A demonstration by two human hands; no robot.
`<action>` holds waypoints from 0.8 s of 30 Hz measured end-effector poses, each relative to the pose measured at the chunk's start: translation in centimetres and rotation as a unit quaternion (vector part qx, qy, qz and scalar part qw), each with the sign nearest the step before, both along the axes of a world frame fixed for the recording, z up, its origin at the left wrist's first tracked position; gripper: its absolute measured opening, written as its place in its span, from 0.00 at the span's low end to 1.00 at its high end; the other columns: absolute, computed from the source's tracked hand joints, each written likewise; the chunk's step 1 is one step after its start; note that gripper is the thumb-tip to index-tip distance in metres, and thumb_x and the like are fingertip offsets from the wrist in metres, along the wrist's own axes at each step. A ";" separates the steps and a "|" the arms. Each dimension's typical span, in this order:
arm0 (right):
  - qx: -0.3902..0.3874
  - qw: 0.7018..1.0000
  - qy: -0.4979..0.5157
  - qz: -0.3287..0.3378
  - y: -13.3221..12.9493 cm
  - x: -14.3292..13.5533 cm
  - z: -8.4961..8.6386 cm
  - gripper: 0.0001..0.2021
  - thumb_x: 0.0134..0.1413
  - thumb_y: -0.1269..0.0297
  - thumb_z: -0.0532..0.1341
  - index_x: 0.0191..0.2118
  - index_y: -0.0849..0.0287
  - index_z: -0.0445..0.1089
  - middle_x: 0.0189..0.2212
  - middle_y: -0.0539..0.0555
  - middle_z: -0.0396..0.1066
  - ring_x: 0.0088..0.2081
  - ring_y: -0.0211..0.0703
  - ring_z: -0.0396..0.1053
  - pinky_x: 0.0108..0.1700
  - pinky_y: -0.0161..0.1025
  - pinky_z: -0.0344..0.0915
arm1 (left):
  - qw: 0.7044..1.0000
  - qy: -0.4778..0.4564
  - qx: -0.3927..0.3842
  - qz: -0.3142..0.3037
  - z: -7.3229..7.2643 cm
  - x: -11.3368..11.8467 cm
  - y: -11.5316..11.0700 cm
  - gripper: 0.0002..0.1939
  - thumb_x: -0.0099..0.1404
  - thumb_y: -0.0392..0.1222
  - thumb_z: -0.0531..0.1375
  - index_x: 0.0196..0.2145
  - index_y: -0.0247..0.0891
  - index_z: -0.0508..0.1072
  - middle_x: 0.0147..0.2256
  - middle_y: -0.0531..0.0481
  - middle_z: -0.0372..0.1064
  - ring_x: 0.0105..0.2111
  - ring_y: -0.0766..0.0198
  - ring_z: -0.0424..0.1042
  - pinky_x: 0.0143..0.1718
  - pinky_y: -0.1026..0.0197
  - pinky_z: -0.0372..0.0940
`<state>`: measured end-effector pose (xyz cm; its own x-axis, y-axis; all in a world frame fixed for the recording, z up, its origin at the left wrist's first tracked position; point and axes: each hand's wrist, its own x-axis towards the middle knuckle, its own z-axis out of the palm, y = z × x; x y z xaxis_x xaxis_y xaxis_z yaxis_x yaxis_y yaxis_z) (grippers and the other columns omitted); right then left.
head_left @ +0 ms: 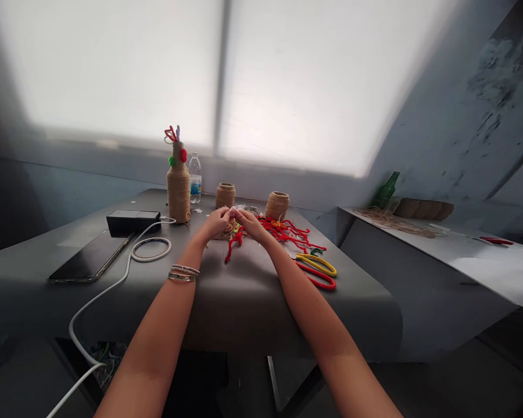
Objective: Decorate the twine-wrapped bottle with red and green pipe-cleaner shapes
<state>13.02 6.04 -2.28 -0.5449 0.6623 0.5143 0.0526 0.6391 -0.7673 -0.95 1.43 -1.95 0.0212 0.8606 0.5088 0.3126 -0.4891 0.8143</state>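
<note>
My left hand (218, 224) and my right hand (251, 225) meet above the middle of the dark table, fingertips pinched together. A small whitish bit shows between them, too small to name. Just below lie a fuzzy red strand (232, 247) and a tangle of straw-coloured fibre. More fuzzy red strands (283, 231) spread to the right of my right hand. Scissors (322, 273) with one yellow and one red handle rest beside my right forearm. Behind my hands stand two twine-wrapped jars, one on the left (225, 195), one on the right (278, 205).
A twine-wrapped bottle (178, 191) stands back left before a clear plastic bottle (195, 180). Left lie a phone (89, 258), a black box (133, 222), a tape roll (151, 249) and a white cable (122, 277). A side table (475, 255) holds a green bottle (386, 190).
</note>
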 end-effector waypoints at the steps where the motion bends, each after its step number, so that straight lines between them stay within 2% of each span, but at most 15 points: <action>1: -0.005 1.000 -0.002 0.003 0.0 0.0 0.0 0.25 0.49 0.37 0.53 0.26 0.58 0.59 0.24 0.48 0.58 0.29 0.36 0.55 0.32 0.35 0.56 | 1.000 0.005 -0.001 0.005 0.0 0.0 -0.1 0.12 0.65 0.39 0.51 0.32 0.33 0.72 0.30 0.48 0.69 0.32 0.62 0.64 0.35 0.62 0.58; 5: -0.014 1.000 -0.012 -0.002 -0.1 0.0 0.2 0.25 0.46 0.36 0.54 0.26 0.58 0.60 0.24 0.48 0.58 0.29 0.36 0.55 0.31 0.35 0.55 | 0.999 0.020 -0.007 0.027 0.0 0.0 -0.2 0.12 0.65 0.39 0.51 0.33 0.33 0.72 0.31 0.48 0.69 0.32 0.62 0.65 0.35 0.61 0.58; 8: -0.017 1.000 0.003 -0.007 0.0 0.0 0.2 0.26 0.46 0.36 0.54 0.26 0.58 0.61 0.24 0.48 0.58 0.29 0.36 0.55 0.31 0.35 0.55 | 1.000 0.018 -0.012 0.018 0.2 0.1 -0.2 0.11 0.64 0.40 0.52 0.29 0.34 0.72 0.28 0.49 0.68 0.30 0.63 0.64 0.33 0.62 0.57; 11: -0.021 1.000 0.012 -0.004 0.0 0.0 0.2 0.26 0.45 0.35 0.55 0.26 0.58 0.61 0.24 0.47 0.57 0.28 0.35 0.53 0.31 0.35 0.55 | 1.000 -0.010 -0.020 -0.002 0.5 0.3 -0.5 0.10 0.63 0.39 0.53 0.27 0.34 0.71 0.26 0.50 0.67 0.29 0.64 0.63 0.32 0.63 0.58; 17: -0.062 0.997 -0.017 0.049 -0.5 0.2 0.5 0.25 0.44 0.37 0.57 0.28 0.58 0.63 0.26 0.49 0.62 0.31 0.37 0.57 0.35 0.36 0.58 | 0.986 -0.098 -0.118 -0.068 0.9 0.6 -1.2 0.12 0.62 0.39 0.53 0.23 0.35 0.67 0.18 0.54 0.57 0.19 0.68 0.56 0.22 0.64 0.53; 22: -0.029 0.999 0.025 0.003 -0.9 0.3 0.9 0.24 0.47 0.37 0.56 0.28 0.58 0.61 0.25 0.47 0.58 0.29 0.36 0.55 0.32 0.34 0.56 | 0.975 -0.147 -0.151 -0.066 1.0 0.7 -1.2 0.24 0.68 0.56 0.46 0.21 0.37 0.61 0.16 0.55 0.53 0.14 0.71 0.51 0.16 0.65 0.46; 24: 0.011 0.999 0.034 -0.034 -1.0 0.3 1.0 0.24 0.49 0.37 0.54 0.26 0.58 0.59 0.24 0.47 0.55 0.28 0.35 0.53 0.31 0.34 0.55 | 0.971 -0.158 -0.162 -0.074 1.1 1.0 -1.2 0.24 0.69 0.57 0.45 0.23 0.37 0.60 0.17 0.55 0.54 0.14 0.72 0.52 0.15 0.66 0.46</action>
<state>13.34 5.01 -1.26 -0.4622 0.6849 0.5632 0.0442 0.6522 -0.7568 0.01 0.25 -0.88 0.0431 0.9762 0.2127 -0.0320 -0.2114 0.9769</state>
